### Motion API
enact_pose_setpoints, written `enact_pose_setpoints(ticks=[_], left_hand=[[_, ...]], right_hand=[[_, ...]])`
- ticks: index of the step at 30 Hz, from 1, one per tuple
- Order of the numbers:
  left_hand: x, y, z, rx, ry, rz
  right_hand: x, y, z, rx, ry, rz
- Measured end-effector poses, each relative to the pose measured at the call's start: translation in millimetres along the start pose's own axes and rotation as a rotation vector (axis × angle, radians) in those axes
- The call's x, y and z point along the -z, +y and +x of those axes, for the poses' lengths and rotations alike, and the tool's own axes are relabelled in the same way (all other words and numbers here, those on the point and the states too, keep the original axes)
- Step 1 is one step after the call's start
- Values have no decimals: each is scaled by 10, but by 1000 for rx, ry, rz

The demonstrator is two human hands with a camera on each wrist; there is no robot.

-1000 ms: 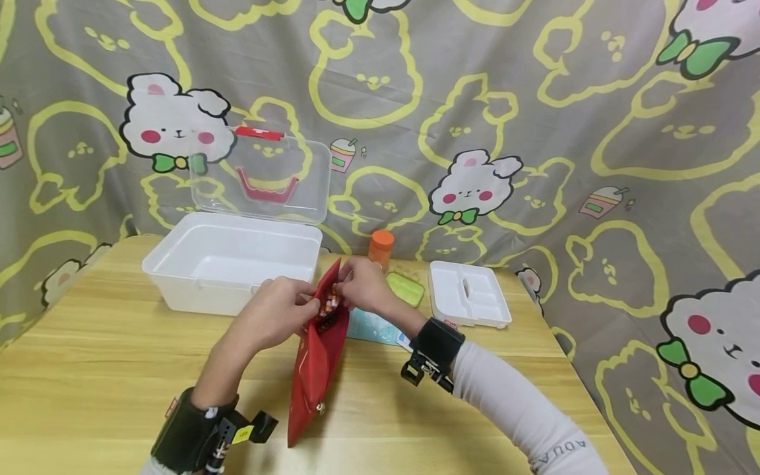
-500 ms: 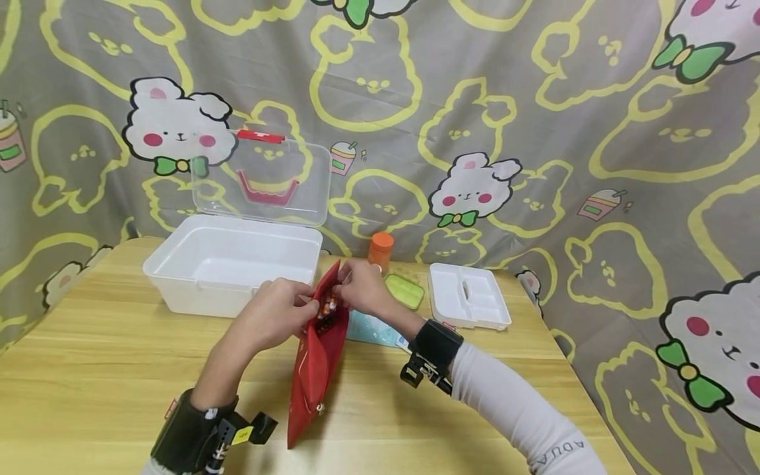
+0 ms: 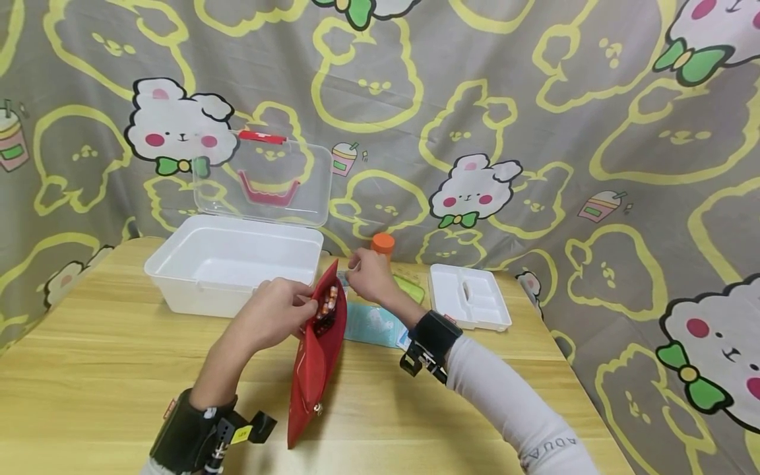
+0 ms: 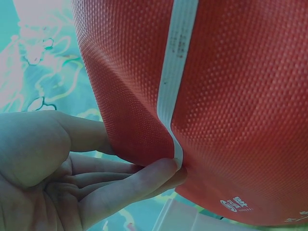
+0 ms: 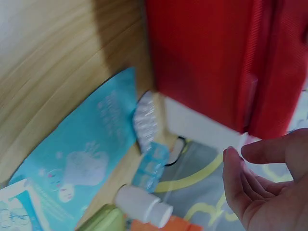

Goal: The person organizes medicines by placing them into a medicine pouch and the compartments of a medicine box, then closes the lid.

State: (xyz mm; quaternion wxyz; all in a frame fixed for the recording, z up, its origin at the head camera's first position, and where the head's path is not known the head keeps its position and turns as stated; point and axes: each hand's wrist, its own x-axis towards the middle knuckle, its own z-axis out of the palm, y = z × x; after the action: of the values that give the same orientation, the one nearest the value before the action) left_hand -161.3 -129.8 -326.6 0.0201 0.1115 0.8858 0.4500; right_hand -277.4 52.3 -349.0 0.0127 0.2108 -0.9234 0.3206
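Observation:
My left hand (image 3: 279, 307) pinches the upper edge of a red fabric pouch (image 3: 309, 376) and keeps it standing on end, its mouth gaping. In the left wrist view, thumb and fingers grip the cloth beside a white strip. Inside the pouch sits a blister pack of orange-and-white capsules (image 3: 328, 301), above something dark. Just right of the pouch mouth, apart from it, hovers my right hand (image 3: 371, 274). The right wrist view shows a small gap between its bent fingers and thumb, with nothing held there.
A white box (image 3: 208, 300) with its clear lid raised stands back left. Beyond the right hand are an orange-capped bottle (image 3: 382, 243), a green case (image 3: 410, 288), a blue packet (image 3: 371, 324), a silver blister pack (image 5: 145, 122), a blue pill organizer (image 5: 151, 166) and a white bottle (image 5: 143, 204). A divided tray (image 3: 442, 290) lies right.
My right hand has drawn out of the pouch mouth and shifted slightly right and up. The capsule blister pack now shows more plainly inside. The left hand keeps its grip.

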Motion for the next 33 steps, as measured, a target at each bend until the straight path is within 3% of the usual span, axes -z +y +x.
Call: enact_pose_setpoints(ticks=[5,9,17,25,30,33], left_hand=[[-5,2,-1,9,-4,3],[-11,3,-4,13,-6,5],[-14,6,-12,13,-3,8],[1,14,-3,-2,4,10],[2,16,0,-3,3,7],[-2,16,0,-1,3,4]], right_hand=[[-131,202,53,4,4,-140],[-253,335,91,-15,5,-189],[-447,439,178,-32,29,-117],[-622,486,262,-132,47,-76],[-693,485,279,-113,101,-71],[-727,478,284,-110,120,-125]])
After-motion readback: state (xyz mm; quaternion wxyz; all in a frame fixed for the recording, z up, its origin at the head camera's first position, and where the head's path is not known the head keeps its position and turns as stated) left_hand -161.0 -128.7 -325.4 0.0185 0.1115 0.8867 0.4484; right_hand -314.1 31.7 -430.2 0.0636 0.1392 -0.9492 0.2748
